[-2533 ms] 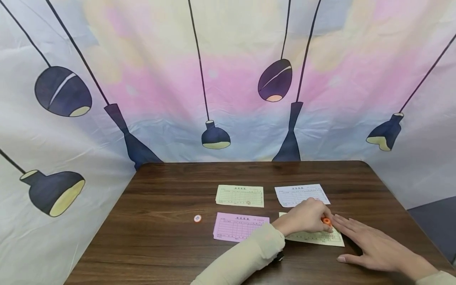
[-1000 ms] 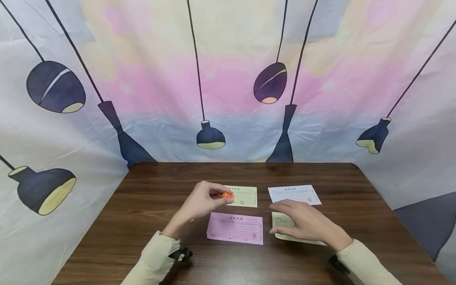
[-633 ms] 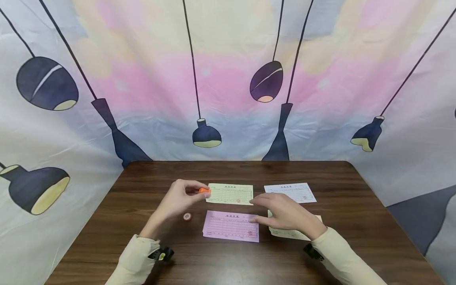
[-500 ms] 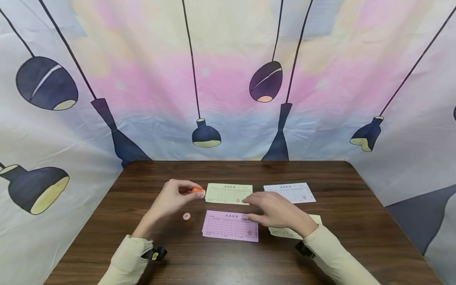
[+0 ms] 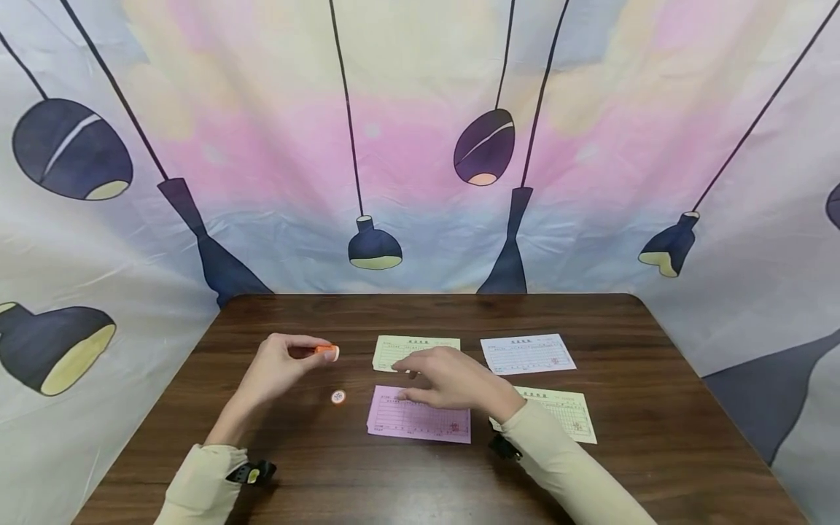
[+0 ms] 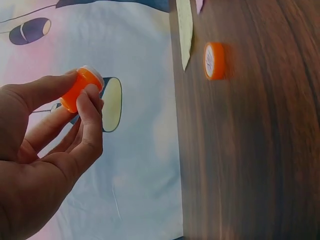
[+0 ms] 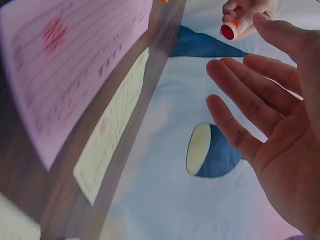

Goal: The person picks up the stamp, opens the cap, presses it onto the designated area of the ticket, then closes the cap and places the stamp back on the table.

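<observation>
My left hand [image 5: 278,368] pinches a small orange stamp [image 6: 80,90] between thumb and fingertips, above the left part of the table. In the right wrist view the stamp's round red face [image 7: 229,32] shows. Below it on the table lies the stamp's orange cap [image 5: 337,397], its white patterned top up. My right hand [image 5: 446,379], fingers spread and holding nothing, hovers over the pink slip [image 5: 420,426] and the yellow-green slip [image 5: 387,350] behind it. Red stamp marks show on both slips in the right wrist view.
A white slip [image 5: 528,355] lies at the back right, and another yellow-green slip [image 5: 571,415] in front of it is partly under the right forearm. Both bear red marks. The brown wooden table [image 5: 407,481] ends at a curtain [image 5: 420,146] printed with lamps.
The left hand, at first pressing the stamp on the front right slip, has carried it left past the cap. The right hand has moved left from the table's right side to over the left slips.
</observation>
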A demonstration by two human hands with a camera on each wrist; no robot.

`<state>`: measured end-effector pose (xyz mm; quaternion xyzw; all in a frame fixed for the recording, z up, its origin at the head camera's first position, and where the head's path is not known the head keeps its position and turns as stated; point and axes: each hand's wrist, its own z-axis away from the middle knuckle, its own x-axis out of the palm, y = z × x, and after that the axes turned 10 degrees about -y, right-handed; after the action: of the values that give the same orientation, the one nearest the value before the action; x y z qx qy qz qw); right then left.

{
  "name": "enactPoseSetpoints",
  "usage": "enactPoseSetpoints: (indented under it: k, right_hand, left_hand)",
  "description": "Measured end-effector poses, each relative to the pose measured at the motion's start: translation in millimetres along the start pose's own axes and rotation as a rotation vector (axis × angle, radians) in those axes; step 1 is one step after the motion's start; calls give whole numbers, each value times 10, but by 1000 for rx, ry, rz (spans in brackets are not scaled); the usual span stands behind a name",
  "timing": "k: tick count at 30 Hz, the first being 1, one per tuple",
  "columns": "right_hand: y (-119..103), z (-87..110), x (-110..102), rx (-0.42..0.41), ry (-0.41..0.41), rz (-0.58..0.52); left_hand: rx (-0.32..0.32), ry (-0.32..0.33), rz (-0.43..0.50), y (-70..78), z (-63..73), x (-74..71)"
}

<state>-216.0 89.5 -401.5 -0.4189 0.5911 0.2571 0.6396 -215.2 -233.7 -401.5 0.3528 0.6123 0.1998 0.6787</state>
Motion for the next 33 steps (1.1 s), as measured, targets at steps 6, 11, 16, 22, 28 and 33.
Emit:
enactPoseSetpoints:
  k: [6, 11, 16, 22, 28, 33]
  right_hand:
    - [-60, -251, 118, -17, -50, -100]
    - [-110, -463, 220, -31, -66, -95]
    - [-186, -678, 261, -32, -104, -66]
    - [-274, -924, 301, -17, -154, -85]
    - [-348, -1090, 396, -15, -201, -119]
    - [-404, -1179, 463, 19, -219, -62]
  left_hand:
    - [-4, 35, -35, -54, 21, -27]
    - [-8, 31, -25, -101, 47, -52]
    - [-7, 16, -3, -130, 44, -106]
    - [6, 23, -8, -192, 51, -155]
    - [16, 18, -22, -272, 69, -144]
    - [15, 16, -23, -263, 37, -141]
